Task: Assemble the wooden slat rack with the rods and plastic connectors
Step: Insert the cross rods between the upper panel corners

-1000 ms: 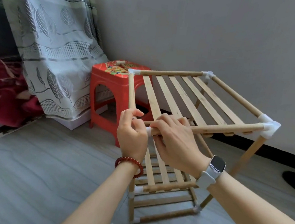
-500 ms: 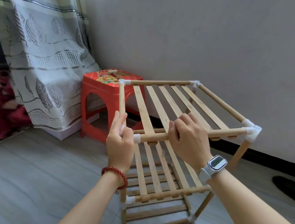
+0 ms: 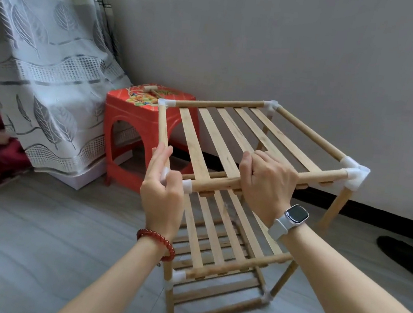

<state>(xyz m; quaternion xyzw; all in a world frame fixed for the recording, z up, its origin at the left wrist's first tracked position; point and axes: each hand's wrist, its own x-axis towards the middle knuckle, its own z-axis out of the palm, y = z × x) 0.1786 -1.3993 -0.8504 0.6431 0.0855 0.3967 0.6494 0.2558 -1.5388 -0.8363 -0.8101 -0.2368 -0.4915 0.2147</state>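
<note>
The wooden slat rack [image 3: 218, 134] stands on the floor with three slatted tiers joined by white plastic connectors. My left hand [image 3: 162, 197] holds the near-left top corner connector [image 3: 187, 185], thumb pressed on it and fingers lying up along the left side rod [image 3: 162, 125]. My right hand [image 3: 266, 186] grips the top tier's front rod [image 3: 321, 176] from above, a little right of that corner. The rod's other end sits in the near-right connector [image 3: 355, 177]. Most of the near-left connector is hidden by my left hand.
A red plastic stool [image 3: 133, 112] stands just behind the rack's left side, with a small wooden mallet [image 3: 151, 89] on top. A patterned curtain [image 3: 42, 73] hangs at left over a white box [image 3: 82, 178]. The wall is close behind. A dark shoe [image 3: 402, 256] lies at right.
My right hand slid to the right along the front rod, away from my left hand, exposing the corner connector. My left fingers straightened along the side rod.
</note>
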